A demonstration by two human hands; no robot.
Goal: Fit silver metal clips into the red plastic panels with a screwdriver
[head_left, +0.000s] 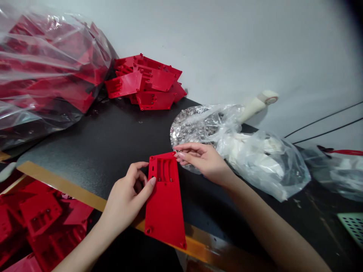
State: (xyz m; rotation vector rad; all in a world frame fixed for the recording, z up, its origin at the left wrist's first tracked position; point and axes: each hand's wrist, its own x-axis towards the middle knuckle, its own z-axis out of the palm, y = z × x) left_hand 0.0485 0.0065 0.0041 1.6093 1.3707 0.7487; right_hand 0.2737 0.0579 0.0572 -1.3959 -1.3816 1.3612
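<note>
My left hand grips a red plastic panel by its left edge, thumb on top and fingers beneath. The panel has recessed slots at its far end, with small metal bits in them, and round posts at its corners. At the panel's far right corner, my right hand is closed in a pinch. Whatever sits between those fingertips is too small to make out. Just beyond that hand lies a clear plastic bag of small shiny metal pieces.
Similar red panels are stacked against the wall. A large clear bag of red parts stands at left, and a box of red parts below it. A bag of white pieces and a cream-coloured handle lie at right.
</note>
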